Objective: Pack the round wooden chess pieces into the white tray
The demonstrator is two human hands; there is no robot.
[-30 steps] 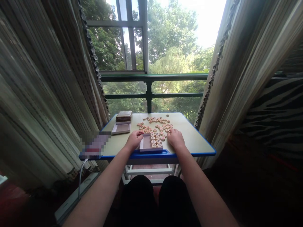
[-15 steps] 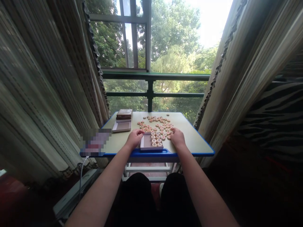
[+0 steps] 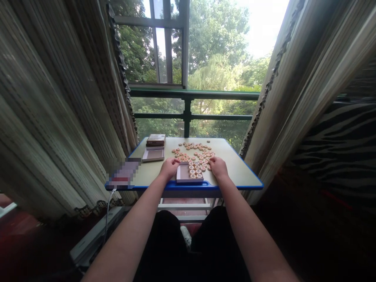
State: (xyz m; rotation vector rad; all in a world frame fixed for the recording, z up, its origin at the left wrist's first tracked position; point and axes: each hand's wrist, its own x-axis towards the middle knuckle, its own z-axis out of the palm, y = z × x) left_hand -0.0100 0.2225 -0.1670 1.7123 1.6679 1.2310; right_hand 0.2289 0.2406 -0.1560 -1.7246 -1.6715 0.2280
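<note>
Part-filled box at tabletop's front edge. Left hand at its left rim, right hand by loose pieces; fingers curled, grasp unclear. Apparently picking pieces; next calls for secure pinch.

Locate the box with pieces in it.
In the head view, the open box sits at the near edge of the table, between the left hand and the right hand.
</note>
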